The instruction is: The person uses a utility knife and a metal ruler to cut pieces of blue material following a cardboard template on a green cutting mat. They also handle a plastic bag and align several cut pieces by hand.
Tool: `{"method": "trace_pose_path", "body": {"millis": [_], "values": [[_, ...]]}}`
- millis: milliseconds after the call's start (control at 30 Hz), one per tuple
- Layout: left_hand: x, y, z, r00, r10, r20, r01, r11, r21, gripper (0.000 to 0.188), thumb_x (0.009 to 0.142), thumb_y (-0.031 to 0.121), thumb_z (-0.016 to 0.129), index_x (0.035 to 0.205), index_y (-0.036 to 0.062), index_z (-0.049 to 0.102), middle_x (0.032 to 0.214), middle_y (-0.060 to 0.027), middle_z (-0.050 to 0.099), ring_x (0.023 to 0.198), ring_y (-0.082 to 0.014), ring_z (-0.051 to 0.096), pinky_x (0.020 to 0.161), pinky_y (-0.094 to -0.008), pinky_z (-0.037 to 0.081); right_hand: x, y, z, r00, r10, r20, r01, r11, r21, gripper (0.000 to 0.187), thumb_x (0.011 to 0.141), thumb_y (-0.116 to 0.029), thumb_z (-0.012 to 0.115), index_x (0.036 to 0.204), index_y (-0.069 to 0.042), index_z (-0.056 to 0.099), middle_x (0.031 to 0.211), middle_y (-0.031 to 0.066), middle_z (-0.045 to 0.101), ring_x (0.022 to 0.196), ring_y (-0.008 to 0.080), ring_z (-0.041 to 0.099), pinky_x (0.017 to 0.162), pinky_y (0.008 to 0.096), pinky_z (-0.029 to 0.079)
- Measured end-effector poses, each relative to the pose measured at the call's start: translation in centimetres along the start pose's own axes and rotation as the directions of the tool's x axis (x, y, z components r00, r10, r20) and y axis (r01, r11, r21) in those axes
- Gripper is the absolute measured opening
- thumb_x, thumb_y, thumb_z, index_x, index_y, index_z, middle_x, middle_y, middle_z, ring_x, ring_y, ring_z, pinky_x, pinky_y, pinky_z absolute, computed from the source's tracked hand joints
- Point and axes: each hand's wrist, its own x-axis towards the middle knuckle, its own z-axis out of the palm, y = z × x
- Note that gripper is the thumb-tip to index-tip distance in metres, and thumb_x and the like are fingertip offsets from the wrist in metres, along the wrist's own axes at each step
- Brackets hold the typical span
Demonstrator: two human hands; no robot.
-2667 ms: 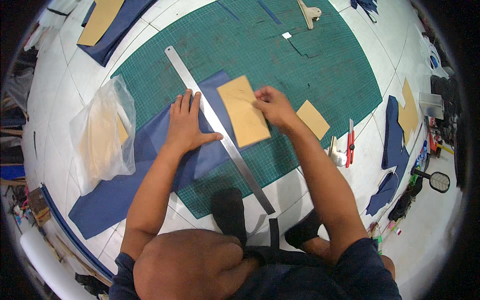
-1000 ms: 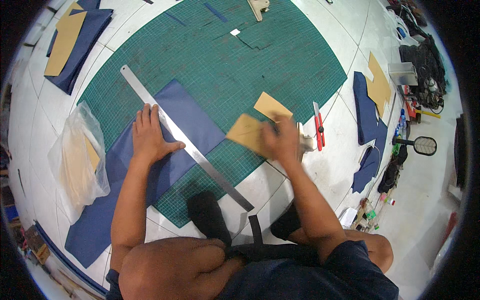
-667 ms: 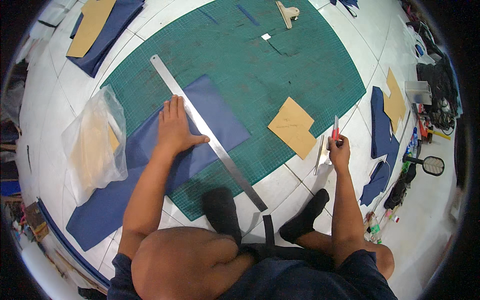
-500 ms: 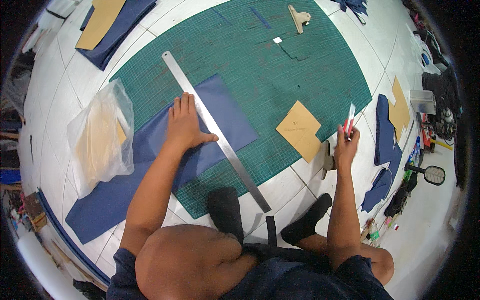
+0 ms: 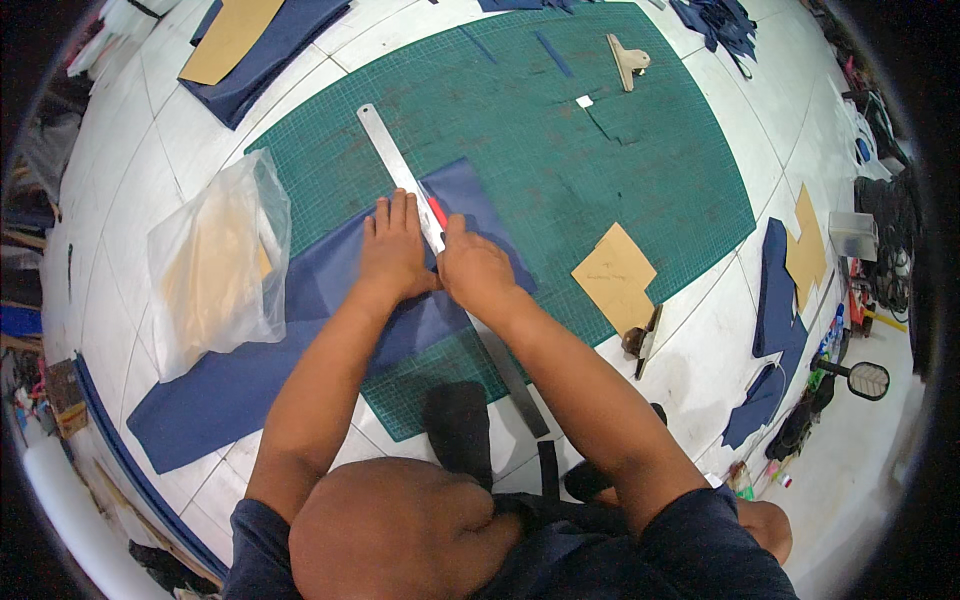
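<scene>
A long steel ruler point(image 5: 508, 378) lies slantwise across a piece of dark blue fabric point(image 5: 330, 330), which rests partly on a green cutting mat point(image 5: 680, 150). My left hand point(image 5: 395, 255) presses down flat, fingers stretched, along the ruler's left edge and the fabric. Close beside it, my right hand point(image 5: 478, 268) is closed around a red utility knife point(image 5: 437, 212), held against the ruler's right edge over the fabric. The knife's tip is hard to make out. To the right, a tan paper pattern piece point(image 5: 613, 275) lies at the mat's edge.
A metal bulldog clip point(image 5: 627, 62) lies on the mat's far side; another clip point(image 5: 645, 340) sits near the pattern piece. At left is a clear plastic bag point(image 5: 220, 270) of tan pieces. More blue fabric point(image 5: 775, 300) lies at right, near a racket-shaped swatter point(image 5: 868, 380).
My right hand, holding the knife, has moved left from beyond the pattern piece to the ruler, beside my left hand. My left hand stays on the ruler. The view has shifted slightly.
</scene>
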Motion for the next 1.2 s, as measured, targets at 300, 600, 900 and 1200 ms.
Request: {"method": "trace_pose_path", "body": {"millis": [300,600,900,1200], "values": [[-0.1,0.1,0.2,1.000,-0.004,-0.027,0.003,1.000,-0.022,0.128,0.060,0.043,0.094,0.156,-0.0056,0.024,0.162,-0.0213,0.027,0.150,-0.0432,0.027,0.120,-0.0572,0.029,1.6,-0.4,0.1,0.998,0.038,0.051,-0.036,0.999,-0.033,0.028,0.092,-0.012,0.056,0.111,0.004,0.043,0.098,0.0306,0.070,0.095,0.0481,0.069,0.083,0.0553,0.056],[0.7,0.3,0.2,1.000,-0.004,-0.002,0.004,1.000,0.026,0.136,0.055,0.051,0.095,0.157,-0.0039,0.023,0.162,-0.0202,0.026,0.150,-0.0422,0.025,0.119,-0.0579,0.030,0.2,-0.7,-2.5,0.967,0.116,0.228,-0.120,0.993,0.004,0.033,0.093,-0.015,0.056,0.117,0.003,0.043,0.101,0.0313,0.069,0.099,0.0495,0.067,0.085,0.0576,0.053],[0.1,0.6,-0.5,0.998,-0.051,0.027,0.052,0.998,-0.038,0.148,0.050,0.062,0.093,0.159,-0.0034,0.018,0.165,-0.0199,0.022,0.152,-0.0416,0.022,0.120,-0.0573,0.028,-15.3,3.7,-2.0,0.874,0.265,0.408,-0.266,0.962,-0.057,0.025,0.095,-0.014,0.054,0.110,0.000,0.039,0.091,0.0306,0.068,0.089,0.0497,0.068,0.078,0.0587,0.053],[0.3,0.6,-1.5,0.998,-0.027,0.059,0.031,0.997,-0.065,0.148,0.051,0.063,0.093,0.158,-0.0056,0.017,0.165,-0.0232,0.021,0.153,-0.0441,0.020,0.121,-0.0564,0.026,-17.7,4.8,-5.0,0.877,0.250,0.411,-0.200,0.966,-0.161,0.026,0.096,-0.017,0.049,0.115,-0.001,0.041,0.089,0.0299,0.069,0.084,0.0481,0.070,0.073,0.0611,0.054]]}}
